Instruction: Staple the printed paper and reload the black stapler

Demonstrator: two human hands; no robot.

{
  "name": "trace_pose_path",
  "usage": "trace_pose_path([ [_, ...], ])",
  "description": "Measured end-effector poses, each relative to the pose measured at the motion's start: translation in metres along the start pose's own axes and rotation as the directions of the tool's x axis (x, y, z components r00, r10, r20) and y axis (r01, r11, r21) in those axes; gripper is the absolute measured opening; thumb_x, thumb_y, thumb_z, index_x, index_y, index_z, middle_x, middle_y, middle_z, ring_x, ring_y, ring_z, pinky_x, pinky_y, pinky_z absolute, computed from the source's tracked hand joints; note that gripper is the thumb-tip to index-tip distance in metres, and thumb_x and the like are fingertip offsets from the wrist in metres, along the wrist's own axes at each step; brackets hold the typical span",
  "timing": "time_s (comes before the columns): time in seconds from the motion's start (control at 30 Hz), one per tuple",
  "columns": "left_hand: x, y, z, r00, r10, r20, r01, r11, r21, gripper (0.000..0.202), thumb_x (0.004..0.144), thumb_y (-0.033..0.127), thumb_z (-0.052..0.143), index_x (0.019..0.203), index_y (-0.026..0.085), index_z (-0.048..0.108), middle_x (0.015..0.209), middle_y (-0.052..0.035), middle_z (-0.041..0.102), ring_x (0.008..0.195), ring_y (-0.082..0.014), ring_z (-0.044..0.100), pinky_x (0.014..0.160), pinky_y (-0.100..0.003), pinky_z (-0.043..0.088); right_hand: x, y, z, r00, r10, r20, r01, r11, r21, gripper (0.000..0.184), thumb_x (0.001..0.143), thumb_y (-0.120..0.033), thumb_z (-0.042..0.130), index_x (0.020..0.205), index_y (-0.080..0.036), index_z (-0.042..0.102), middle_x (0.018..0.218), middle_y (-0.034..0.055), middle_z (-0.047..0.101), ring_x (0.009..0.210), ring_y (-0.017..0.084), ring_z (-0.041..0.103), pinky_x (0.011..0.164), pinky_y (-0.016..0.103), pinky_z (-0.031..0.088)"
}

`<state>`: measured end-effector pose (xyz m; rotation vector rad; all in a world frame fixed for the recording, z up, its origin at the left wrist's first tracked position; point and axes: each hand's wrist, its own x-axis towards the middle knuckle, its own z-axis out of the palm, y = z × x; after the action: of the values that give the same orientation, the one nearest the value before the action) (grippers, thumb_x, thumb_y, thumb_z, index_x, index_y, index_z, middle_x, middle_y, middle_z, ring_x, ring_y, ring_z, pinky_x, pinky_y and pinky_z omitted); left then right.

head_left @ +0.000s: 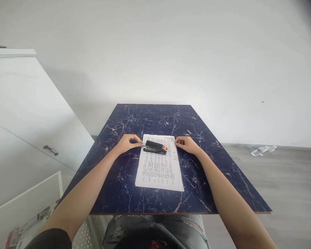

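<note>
While open, drawer (28, 197) (oddments (28, 224) inside); stapler (155, 144) in left hand (128, 143); right hand (186, 143), grip unclear.

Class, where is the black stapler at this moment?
In the head view, the black stapler lies just below centre on the far part of the printed paper, between the left hand and the right hand, closer to the left.
</note>
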<state>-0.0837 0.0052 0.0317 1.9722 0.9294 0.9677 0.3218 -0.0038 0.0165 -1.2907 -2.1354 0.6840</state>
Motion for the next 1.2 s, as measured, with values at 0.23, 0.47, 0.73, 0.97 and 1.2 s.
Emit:
trace_pose_path([
  [0.23,0.001,-0.003,0.001,0.983,-0.057,-0.172,0.039,0.993,-0.108,0.029,0.082,0.043,0.082,0.097,0.018,0.081,0.094,-0.0101,0.080,0.080,-0.0250,0.077,0.086,-0.043,0.063,0.000,0.001,0.000,1.000,0.002,0.006,-0.001,1.000,-0.012,0.025,0.089,-0.041,0.062,0.088,-0.019,0.073,0.069,-0.0010,0.061,0.061,0.015,0.049,0.064,0.029,0.040],
  [0.47,0.001,-0.003,0.003,0.992,-0.023,-0.125,-0.001,0.982,-0.189,0.028,0.077,0.041,0.086,0.093,0.018,0.082,0.102,-0.0109,0.080,0.096,-0.0275,0.077,0.096,-0.047,0.062,0.000,-0.002,-0.001,1.000,0.010,0.007,-0.010,1.000,0.000,0.026,0.088,-0.042,0.062,0.088,-0.018,0.073,0.069,-0.0002,0.062,0.061,0.015,0.050,0.064,0.029,0.041],
  [0.73,0.000,-0.003,0.004,0.999,0.017,-0.039,-0.022,0.993,-0.120,0.019,0.079,0.040,0.085,0.086,0.022,0.084,0.097,-0.0075,0.081,0.101,-0.0272,0.076,0.110,-0.050,0.054,0.001,0.000,-0.001,1.000,0.012,0.010,-0.012,1.000,-0.013,0.029,0.089,-0.045,0.062,0.090,-0.018,0.074,0.070,0.0015,0.064,0.062,0.016,0.052,0.065,0.030,0.042],
  [0.97,0.007,-0.012,0.011,0.929,-0.184,-0.321,0.047,0.919,-0.391,0.035,0.074,0.044,0.090,0.096,0.018,0.083,0.101,-0.0117,0.080,0.098,-0.0280,0.076,0.105,-0.049,0.056,0.002,0.008,0.002,1.000,-0.004,0.003,0.004,1.000,-0.006,0.028,0.089,-0.043,0.062,0.089,-0.018,0.074,0.069,0.0010,0.064,0.062,0.016,0.052,0.064,0.029,0.042],
  [1.2,0.005,-0.008,0.008,0.940,-0.247,-0.236,0.158,0.927,-0.339,0.044,0.064,0.042,0.095,0.098,0.017,0.082,0.104,-0.0126,0.080,0.101,-0.0312,0.076,0.102,-0.048,0.058,0.001,0.009,0.002,1.000,0.009,-0.006,-0.009,1.000,0.003,0.028,0.088,-0.043,0.063,0.089,-0.018,0.076,0.070,0.0016,0.065,0.062,0.016,0.052,0.064,0.029,0.042],
])
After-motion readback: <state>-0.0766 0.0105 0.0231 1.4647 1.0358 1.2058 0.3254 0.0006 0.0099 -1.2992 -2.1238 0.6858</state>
